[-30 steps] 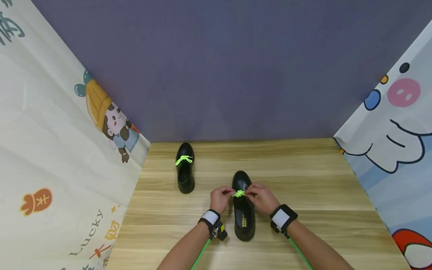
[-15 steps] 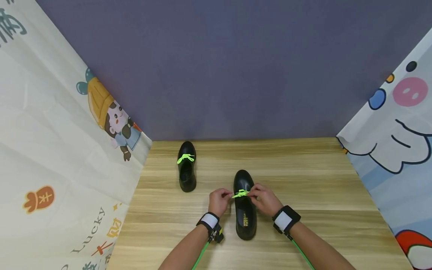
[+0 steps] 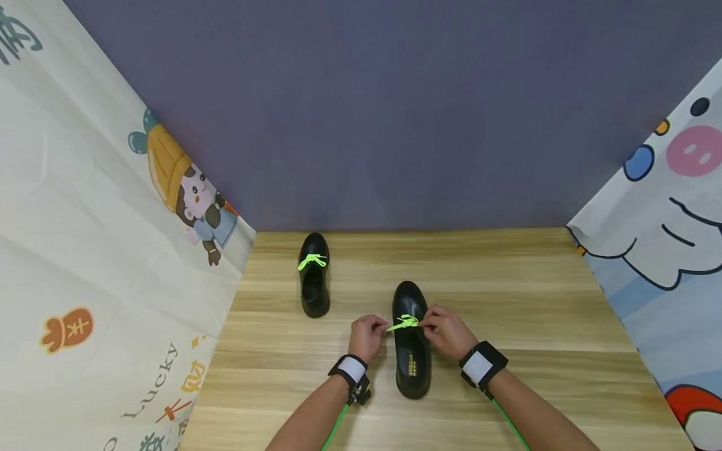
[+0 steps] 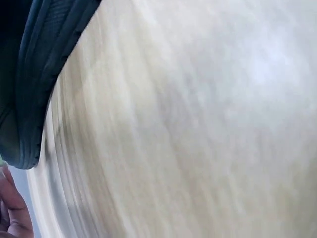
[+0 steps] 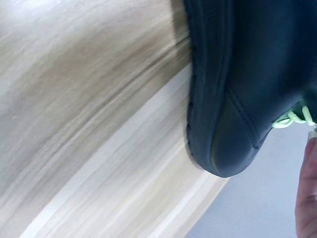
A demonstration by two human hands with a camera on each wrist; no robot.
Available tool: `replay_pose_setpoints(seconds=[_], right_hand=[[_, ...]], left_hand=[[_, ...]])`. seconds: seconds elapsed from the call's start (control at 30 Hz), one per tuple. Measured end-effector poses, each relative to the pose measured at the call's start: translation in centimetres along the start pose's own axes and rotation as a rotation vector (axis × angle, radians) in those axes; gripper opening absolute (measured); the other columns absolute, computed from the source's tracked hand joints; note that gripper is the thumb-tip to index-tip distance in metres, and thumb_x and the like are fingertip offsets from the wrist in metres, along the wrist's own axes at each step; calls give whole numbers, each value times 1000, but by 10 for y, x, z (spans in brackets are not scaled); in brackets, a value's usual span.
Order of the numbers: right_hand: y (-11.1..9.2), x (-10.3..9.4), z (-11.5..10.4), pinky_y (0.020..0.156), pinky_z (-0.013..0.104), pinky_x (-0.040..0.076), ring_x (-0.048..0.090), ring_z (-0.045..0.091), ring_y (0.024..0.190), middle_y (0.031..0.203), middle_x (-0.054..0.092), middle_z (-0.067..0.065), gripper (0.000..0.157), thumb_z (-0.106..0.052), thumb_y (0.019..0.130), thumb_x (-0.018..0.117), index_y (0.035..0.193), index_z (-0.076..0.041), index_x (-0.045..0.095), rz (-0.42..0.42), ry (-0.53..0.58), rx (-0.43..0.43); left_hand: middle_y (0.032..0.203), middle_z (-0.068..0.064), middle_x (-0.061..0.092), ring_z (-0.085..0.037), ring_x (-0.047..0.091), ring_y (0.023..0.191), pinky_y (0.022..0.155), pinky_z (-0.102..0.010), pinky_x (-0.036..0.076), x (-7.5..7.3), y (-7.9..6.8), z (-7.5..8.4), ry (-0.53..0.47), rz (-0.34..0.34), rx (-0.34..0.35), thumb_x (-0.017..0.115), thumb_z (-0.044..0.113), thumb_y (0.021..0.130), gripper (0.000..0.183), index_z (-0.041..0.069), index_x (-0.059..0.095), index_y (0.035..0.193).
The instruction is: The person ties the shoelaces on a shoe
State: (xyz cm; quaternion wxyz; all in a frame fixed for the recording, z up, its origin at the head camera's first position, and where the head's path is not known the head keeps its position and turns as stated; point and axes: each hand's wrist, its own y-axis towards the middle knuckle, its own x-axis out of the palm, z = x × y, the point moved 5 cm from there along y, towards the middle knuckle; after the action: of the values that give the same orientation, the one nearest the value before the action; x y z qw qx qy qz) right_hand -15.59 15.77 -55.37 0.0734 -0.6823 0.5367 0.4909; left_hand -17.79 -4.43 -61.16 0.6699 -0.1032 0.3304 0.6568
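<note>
A black leather shoe stands on the wooden surface between my hands, toe pointing away. Across its throat lies a neon green shoelace, knotted with a bow over the opening. My left hand pinches one lace end off the shoe's left side, pulled out in a straight line. My right hand pinches the lace at the shoe's right edge. In the right wrist view a fingertip sits close by the green lace loops. The left wrist view catches the shoe's sole edge and curled fingers.
A second black shoe with a tied green lace stands at the back left. Behind the wooden tabletop rises a dark grey-blue panel. Printed curtains hang at both sides. Green cords trail from the wrist straps.
The left hand has drawn its lace end slightly away from the shoe, and the bow looks more spread out. Both hands keep their pinch. The whole view has shifted slightly.
</note>
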Motion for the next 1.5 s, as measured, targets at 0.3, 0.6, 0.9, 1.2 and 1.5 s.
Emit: replay_pose_setpoints(seconds=[0.3, 0.6, 0.9, 1.2, 1.5], right_hand=[[1, 0, 0, 63, 23, 54, 61, 9, 73, 86, 62, 1, 23, 12, 74, 78, 88, -4, 71, 24, 65, 34], [4, 3, -3, 64, 32, 53, 58, 12, 77, 93, 61, 1, 26, -2, 82, 81, 107, -3, 71, 7, 118, 17], [7, 3, -9, 70, 30, 51, 59, 13, 82, 89, 62, -1, 15, -6, 78, 85, 88, -9, 75, -6, 17, 2], [5, 3, -4, 71, 33, 52, 59, 14, 84, 90, 62, -2, 10, -2, 85, 77, 88, -9, 70, 33, 23, 54], [-7, -8, 12, 69, 33, 52, 58, 15, 82, 91, 60, -1, 5, -7, 94, 68, 89, -7, 67, 71, 30, 110]], left_hand=[[87, -8, 72, -15, 67, 75, 68, -25, 54, 3, -3, -6, -192, -113, -113, 72, 5, 91, 7, 2, 77, 95], [87, -8, 73, -8, 66, 74, 69, -23, 54, 5, -2, -10, -392, -187, -246, 74, 13, 91, 12, 2, 74, 94], [89, -11, 73, -6, 64, 75, 67, -20, 52, 4, -4, -10, -426, -174, -304, 77, 8, 87, 15, -1, 76, 98], [91, -15, 73, -22, 69, 79, 68, -21, 52, 2, -3, -7, -465, -162, -267, 78, 4, 85, 16, -3, 75, 99], [85, -7, 69, -6, 60, 76, 68, -22, 52, 3, -1, -4, -336, -196, -135, 76, 0, 86, 10, 1, 75, 96]])
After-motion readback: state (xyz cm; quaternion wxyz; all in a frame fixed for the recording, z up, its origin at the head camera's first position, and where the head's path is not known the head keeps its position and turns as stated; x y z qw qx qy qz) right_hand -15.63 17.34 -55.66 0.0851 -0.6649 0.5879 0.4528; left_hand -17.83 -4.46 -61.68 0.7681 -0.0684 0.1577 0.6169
